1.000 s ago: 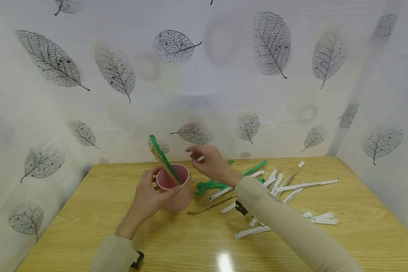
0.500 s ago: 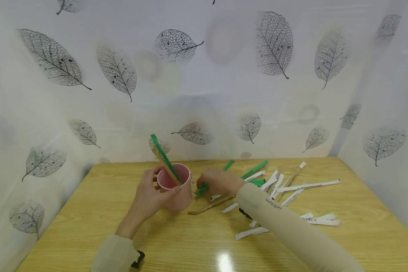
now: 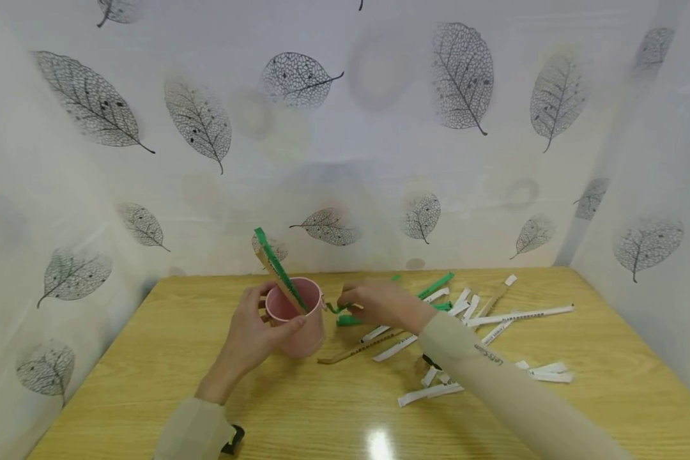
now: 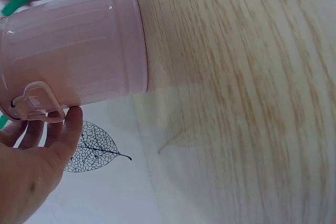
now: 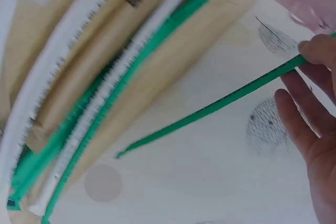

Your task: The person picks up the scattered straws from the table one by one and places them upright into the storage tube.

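Note:
My left hand (image 3: 254, 329) grips a small pink bucket (image 3: 301, 337) by its side, thumb at the front rim and fingers behind. A small handle loop (image 4: 38, 100) shows on the bucket's wall in the left wrist view. One green wrapped straw (image 3: 275, 262) and one brown wrapped straw (image 3: 277, 276) lean out of the bucket toward the upper left. Just right of the bucket, my right hand (image 3: 379, 303) pinches another green wrapped straw (image 5: 210, 107) between thumb and fingers. Its length slants freely away from the fingertips in the right wrist view.
Several white, brown and green wrapped straws lie in a loose pile right of the bucket, among them a brown straw (image 3: 359, 348) and a white straw (image 3: 520, 315). A few white straws (image 3: 546, 372) lie farther right. A leaf-print curtain (image 3: 345, 140) stands behind the wooden table (image 3: 299, 409).
My right hand has come down from beside the bucket to the pile and now lifts a green wrapped straw from it. The left hand and bucket have stayed in place.

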`<state>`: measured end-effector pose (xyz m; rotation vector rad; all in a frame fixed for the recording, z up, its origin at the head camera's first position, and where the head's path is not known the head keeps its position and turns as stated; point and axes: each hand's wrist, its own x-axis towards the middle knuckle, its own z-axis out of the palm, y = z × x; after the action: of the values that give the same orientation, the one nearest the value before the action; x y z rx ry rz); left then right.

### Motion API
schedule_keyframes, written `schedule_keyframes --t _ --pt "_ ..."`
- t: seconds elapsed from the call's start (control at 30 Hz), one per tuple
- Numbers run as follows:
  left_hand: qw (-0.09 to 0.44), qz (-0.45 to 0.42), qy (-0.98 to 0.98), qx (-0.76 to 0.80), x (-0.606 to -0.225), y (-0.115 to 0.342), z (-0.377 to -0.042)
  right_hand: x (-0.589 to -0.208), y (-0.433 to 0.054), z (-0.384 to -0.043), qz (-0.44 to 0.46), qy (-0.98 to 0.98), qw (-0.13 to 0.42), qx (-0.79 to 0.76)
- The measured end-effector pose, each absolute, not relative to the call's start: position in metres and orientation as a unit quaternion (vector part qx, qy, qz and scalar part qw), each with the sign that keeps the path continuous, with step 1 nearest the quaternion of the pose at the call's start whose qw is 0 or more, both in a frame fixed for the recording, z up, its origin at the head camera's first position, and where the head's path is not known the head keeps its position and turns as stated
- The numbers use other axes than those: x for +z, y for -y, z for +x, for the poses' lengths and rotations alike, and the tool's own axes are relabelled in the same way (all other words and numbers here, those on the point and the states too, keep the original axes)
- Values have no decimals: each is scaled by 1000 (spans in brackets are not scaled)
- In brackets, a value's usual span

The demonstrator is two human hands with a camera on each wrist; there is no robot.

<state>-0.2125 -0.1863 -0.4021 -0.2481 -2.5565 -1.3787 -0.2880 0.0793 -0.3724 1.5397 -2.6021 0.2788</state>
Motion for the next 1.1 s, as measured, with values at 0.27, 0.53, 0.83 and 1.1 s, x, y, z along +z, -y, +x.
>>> schedule_keyframes --t 0.27,0.53,0.83,1.1 --pt "112 -83 873 -467 -402 187 -212 -329 -89 -290 528 793 222 207" --pt "106 -85 873 -469 -402 187 -212 -290 -74 -287 543 720 323 289" --pt "107 -80 874 -467 -403 187 -213 -278 -48 -291 470 647 372 471" --pt "111 -82 875 -464 -402 187 -213 -287 -36 -298 461 645 343 504"
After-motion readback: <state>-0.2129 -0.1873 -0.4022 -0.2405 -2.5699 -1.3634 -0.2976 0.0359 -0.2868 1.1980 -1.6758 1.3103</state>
